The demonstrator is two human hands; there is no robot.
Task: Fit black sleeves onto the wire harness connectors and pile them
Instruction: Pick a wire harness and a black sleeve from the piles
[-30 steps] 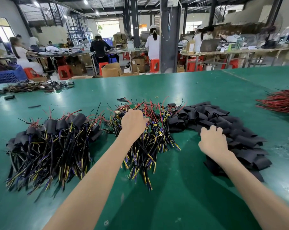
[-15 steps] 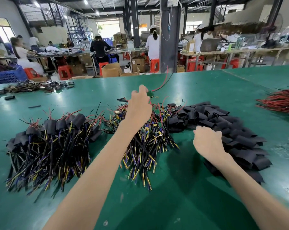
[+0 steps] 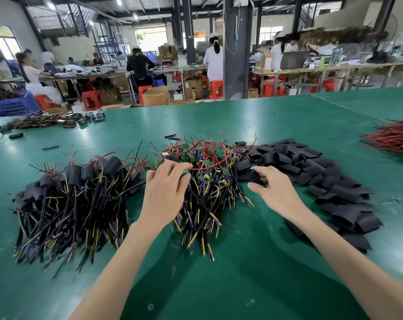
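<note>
Reaching over the counter (image 3: 242, 116), we rest our left hand (image 3: 163, 197) on the middle harness pile (image 3: 211, 190), its grip we cannot tell; our right hand (image 3: 279, 195) pinches a black sleeve (image 3: 257, 178) beside the sleeve heap (image 3: 323, 172).

Left hand (image 3: 164, 195) sits over the middle heap of bare harnesses (image 3: 209, 181), fingers (image 3: 172, 166) curled on a harness (image 3: 186, 172), while the right hand (image 3: 276, 192) pinches a blurred black sleeve (image 3: 258, 177) beside the sleeve heap (image 3: 330, 181) at right, with the sleeved pile (image 3: 68, 199) at left on the green worktop (image 3: 242, 262).
</note>
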